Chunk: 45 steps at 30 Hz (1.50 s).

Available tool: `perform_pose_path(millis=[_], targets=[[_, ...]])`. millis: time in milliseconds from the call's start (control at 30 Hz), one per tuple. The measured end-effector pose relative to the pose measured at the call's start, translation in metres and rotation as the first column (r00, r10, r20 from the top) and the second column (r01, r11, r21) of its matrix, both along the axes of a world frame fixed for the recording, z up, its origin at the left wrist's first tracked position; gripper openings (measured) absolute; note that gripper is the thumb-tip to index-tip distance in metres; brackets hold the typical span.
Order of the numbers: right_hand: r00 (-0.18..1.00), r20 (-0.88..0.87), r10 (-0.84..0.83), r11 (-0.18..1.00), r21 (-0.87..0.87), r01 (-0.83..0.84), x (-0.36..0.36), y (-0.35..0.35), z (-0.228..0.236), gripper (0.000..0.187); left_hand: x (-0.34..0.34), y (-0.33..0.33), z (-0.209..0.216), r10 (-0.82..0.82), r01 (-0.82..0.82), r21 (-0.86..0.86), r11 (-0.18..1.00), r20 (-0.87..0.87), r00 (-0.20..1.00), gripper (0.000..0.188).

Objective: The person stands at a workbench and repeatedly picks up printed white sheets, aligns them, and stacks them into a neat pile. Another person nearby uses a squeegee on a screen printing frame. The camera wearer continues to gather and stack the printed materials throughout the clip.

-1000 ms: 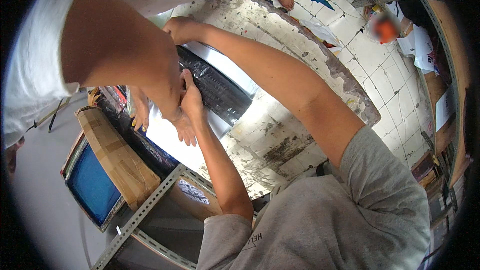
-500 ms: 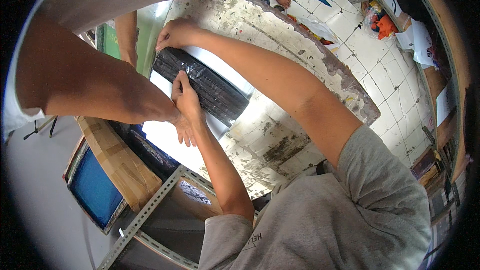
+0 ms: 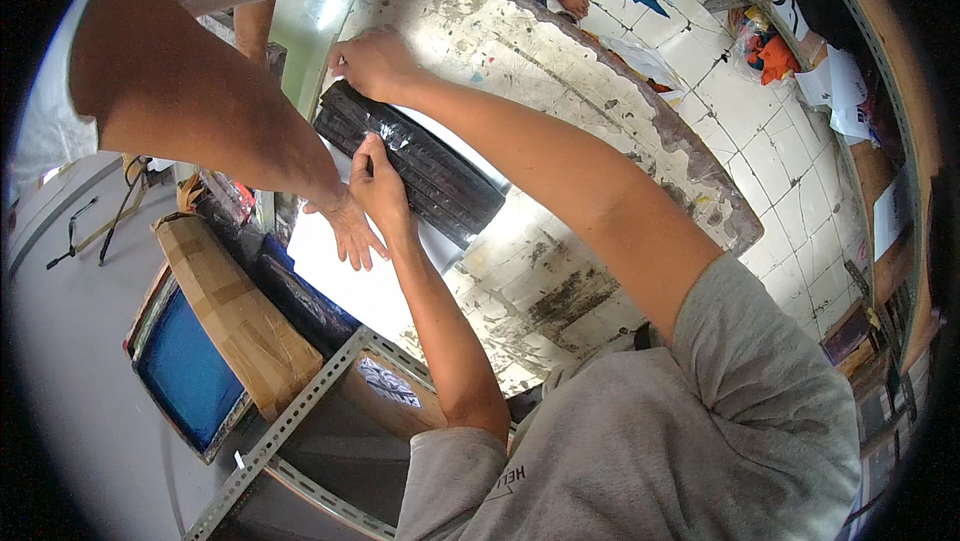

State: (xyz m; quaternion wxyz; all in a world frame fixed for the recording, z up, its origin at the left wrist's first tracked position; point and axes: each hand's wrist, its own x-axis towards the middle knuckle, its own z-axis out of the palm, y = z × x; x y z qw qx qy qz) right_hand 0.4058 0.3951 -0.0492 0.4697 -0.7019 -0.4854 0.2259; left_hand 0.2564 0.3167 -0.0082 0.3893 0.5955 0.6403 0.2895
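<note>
A black, plastic-wrapped flat bundle (image 3: 430, 181) lies slantwise on white sheets (image 3: 345, 286) on the stained worktable. My left hand (image 3: 382, 191) is at its near-left side, the thumb and fingers pinched together by its edge. Whatever they grip is too small to make out. At the bundle's far end, my right hand (image 3: 378, 63) is curled with its fingertips pressed together. What it may hold is hidden. A co-worker's hand (image 3: 350, 231) spreads over the white sheets, right beside my left wrist.
The worktable (image 3: 570, 271) has a chipped edge on the right. A cardboard box (image 3: 230, 316) and a blue-meshed frame (image 3: 190, 371) stand at left, behind a perforated metal rail (image 3: 290, 421). The co-worker's other arm (image 3: 253, 31) reaches in at the far left. Shelving (image 3: 885, 191) stands at right.
My right hand has shifted slightly away from me, and the bundle's far end has moved slightly the same way. The co-worker's hand has slid away from me, and their other arm has drawn back.
</note>
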Motion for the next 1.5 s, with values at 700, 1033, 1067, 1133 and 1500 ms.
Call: perform_pose_path(millis=[700, 1033, 1067, 1133, 1500], targets=[[0.875, 0.399, 0.275, 0.961, -0.125, -0.245, -0.028, -0.058, 0.021, 0.067, 0.005, -0.006, 0.011, -0.084, 0.101, 0.056, 0.993, -0.252, 0.964, 0.029], [0.883, 0.428, 0.191, 0.973, 0.034, -0.227, -0.018, -0.106, 0.032, 0.065, 0.012, -0.011, 0.016, -0.064, 0.067, 0.030, 0.997, -0.081, 0.995, 0.031], [0.885, 0.400, 0.239, 0.964, 0.016, -0.267, -0.019, -0.113, 0.032, 0.064, 0.012, -0.013, 0.016, -0.070, 0.070, 0.009, 0.997, -0.029, 0.997, 0.033], [0.896, 0.369, 0.247, 0.960, 0.030, -0.277, -0.022, -0.115, 0.024, 0.061, 0.008, -0.009, 0.008, -0.073, 0.073, 0.005, 0.997, 0.043, 0.996, 0.035], [0.822, 0.532, 0.204, 0.965, 0.032, -0.260, -0.025, -0.064, 0.015, 0.049, -0.011, 0.010, -0.019, -0.080, 0.080, -0.003, 0.997, -0.023, 0.997, 0.034]])
